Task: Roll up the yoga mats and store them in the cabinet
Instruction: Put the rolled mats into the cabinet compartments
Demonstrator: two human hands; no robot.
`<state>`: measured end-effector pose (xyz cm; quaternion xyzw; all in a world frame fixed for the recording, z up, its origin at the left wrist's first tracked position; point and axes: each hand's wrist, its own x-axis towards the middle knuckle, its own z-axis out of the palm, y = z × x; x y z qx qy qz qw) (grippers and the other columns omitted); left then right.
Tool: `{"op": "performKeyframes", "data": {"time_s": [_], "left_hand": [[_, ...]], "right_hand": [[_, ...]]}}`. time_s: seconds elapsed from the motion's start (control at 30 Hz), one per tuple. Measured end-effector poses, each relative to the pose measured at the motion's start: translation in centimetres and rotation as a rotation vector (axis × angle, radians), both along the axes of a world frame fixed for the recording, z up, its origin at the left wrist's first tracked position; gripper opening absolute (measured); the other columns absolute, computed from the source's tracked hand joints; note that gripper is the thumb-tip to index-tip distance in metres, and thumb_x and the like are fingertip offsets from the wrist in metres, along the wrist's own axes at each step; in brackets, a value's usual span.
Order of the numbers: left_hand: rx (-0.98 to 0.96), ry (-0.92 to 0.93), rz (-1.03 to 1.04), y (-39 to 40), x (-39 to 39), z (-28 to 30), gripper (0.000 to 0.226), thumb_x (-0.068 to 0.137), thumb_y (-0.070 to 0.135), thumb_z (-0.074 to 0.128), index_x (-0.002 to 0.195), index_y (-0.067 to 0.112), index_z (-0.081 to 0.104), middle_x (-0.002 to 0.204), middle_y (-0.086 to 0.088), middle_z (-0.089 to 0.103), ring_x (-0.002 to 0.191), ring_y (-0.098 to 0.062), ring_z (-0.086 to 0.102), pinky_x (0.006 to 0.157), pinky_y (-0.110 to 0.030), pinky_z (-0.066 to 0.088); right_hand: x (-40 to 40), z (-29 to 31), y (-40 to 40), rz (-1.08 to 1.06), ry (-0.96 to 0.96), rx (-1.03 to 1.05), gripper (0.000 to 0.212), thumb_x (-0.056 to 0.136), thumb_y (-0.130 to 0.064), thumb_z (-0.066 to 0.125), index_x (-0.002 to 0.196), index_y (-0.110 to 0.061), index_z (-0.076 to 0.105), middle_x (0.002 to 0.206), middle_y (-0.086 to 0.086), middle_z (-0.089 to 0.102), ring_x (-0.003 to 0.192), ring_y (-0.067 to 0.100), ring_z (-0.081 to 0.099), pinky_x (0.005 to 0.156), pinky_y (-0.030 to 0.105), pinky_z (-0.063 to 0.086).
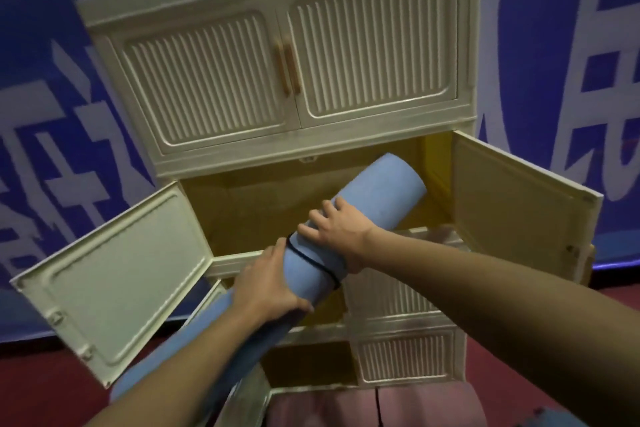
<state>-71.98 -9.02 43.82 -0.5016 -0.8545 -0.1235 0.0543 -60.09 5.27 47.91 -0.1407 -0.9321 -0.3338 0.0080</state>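
Holding a rolled blue yoga mat (pixel 349 236) at frame centre, a person aims its far end toward 1 o'clock into the open middle compartment of a cream cabinet (pixel 287 149); the left hand (pixel 268 282) wraps the roll below a black band (pixel 313 262), the right hand (pixel 334 232) clasps it above, both doors swung wide

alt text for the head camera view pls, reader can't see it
Both hands, left hand and right hand, grip a rolled blue yoga mat bound by a black band, its far end angled into the cream cabinet's open middle compartment. The upper doors are closed.
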Motion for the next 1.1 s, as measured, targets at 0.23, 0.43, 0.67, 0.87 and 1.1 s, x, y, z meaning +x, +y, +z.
{"op": "performKeyframes", "data": {"time_s": [0.23, 0.43, 0.67, 0.87, 1.1], "left_hand": [[-0.154, 0.171, -0.009, 3.9, -0.8, 2.1, 0.126, 0.042, 0.086, 0.074, 0.147, 0.031, 0.030, 0.129, 0.006, 0.062, 0.108, -0.021, 0.063, 0.085, -0.036, 0.054], [-0.157, 0.317, -0.089, 8.8, -1.3, 4.8, 0.119, 0.045, 0.079, 0.077, 0.146, 0.033, 0.034, 0.126, 0.004, 0.062, 0.111, -0.023, 0.065, 0.087, -0.038, 0.055], [-0.220, 0.451, -0.246, 15.3, -1.4, 6.4, 0.122, 0.055, 0.069, 0.085, 0.154, 0.025, 0.030, 0.135, -0.004, 0.057, 0.120, -0.028, 0.058, 0.096, -0.040, 0.049], [-0.228, 0.462, -0.279, 18.2, -2.8, 4.7, 0.114, 0.065, 0.068, 0.081, 0.155, 0.022, 0.029, 0.138, -0.008, 0.055, 0.122, -0.029, 0.055, 0.099, -0.042, 0.047], [-0.180, 0.604, -0.292, 17.3, -4.5, 4.2, 0.100, 0.076, 0.062, 0.076, 0.153, 0.020, 0.028, 0.139, -0.006, 0.053, 0.126, -0.029, 0.052, 0.105, -0.046, 0.038]], "right_hand": [[-0.9, 0.0, 4.4, -0.049, 0.015, -0.123, 0.126, 0.054, -0.044, 0.095, 0.148, -0.023, 0.013, 0.141, 0.012, 0.038, 0.128, 0.041, 0.042, 0.103, 0.055, 0.041], [0.0, 0.3, 7.8, -0.163, 0.155, -0.263, 0.120, 0.057, -0.041, 0.093, 0.148, -0.022, 0.016, 0.137, 0.010, 0.038, 0.120, 0.040, 0.049, 0.096, 0.054, 0.045], [1.6, -0.2, 11.4, -0.303, 0.324, -0.367, 0.120, 0.052, -0.059, 0.090, 0.144, -0.026, 0.019, 0.128, 0.006, 0.049, 0.108, 0.034, 0.062, 0.084, 0.047, 0.055], [1.1, -1.1, 13.1, -0.354, 0.349, -0.350, 0.107, 0.063, -0.060, 0.085, 0.146, -0.024, 0.028, 0.122, 0.002, 0.059, 0.108, 0.027, 0.063, 0.083, 0.040, 0.053], [-0.3, -0.6, 14.2, -0.413, 0.324, -0.329, 0.111, 0.059, -0.052, 0.087, 0.148, -0.027, 0.025, 0.114, 0.000, 0.062, 0.095, 0.025, 0.068, 0.067, 0.033, 0.050]]}}
